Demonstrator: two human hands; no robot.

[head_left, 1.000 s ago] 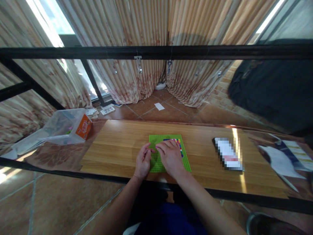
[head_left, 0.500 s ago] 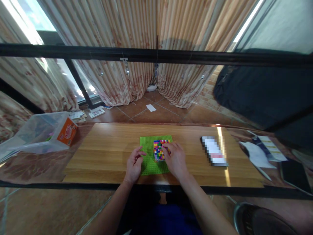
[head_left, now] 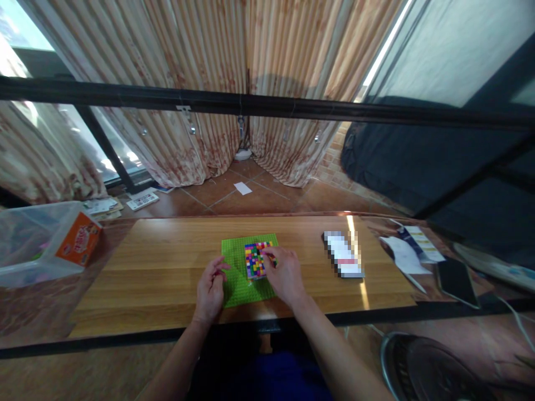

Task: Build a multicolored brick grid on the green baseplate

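Note:
A green studded baseplate (head_left: 234,253) lies on the wooden tabletop. On it sits a square block of many small coloured bricks (head_left: 253,263), its right side partly covered by my right hand (head_left: 286,277). That hand reaches over the block from the right, thumb and index finger pinched together at its upper surface; anything between the fingertips is too small to make out. At the baseplate's left edge, my left hand (head_left: 211,291) rests with its fingers loosely apart and nothing in them.
To the right, a phone (head_left: 343,255) with a blurred screen lies on the wooden tabletop (head_left: 159,273). Papers (head_left: 403,256) and a dark tablet-like device (head_left: 457,282) are farther right. A clear plastic bin (head_left: 45,245) with an orange label stands at the left. A dark rail crosses beyond the table.
The camera view has turned slightly right, so everything sits farther left in the picture. Both hands keep nearly the same place beside and over the bricks.

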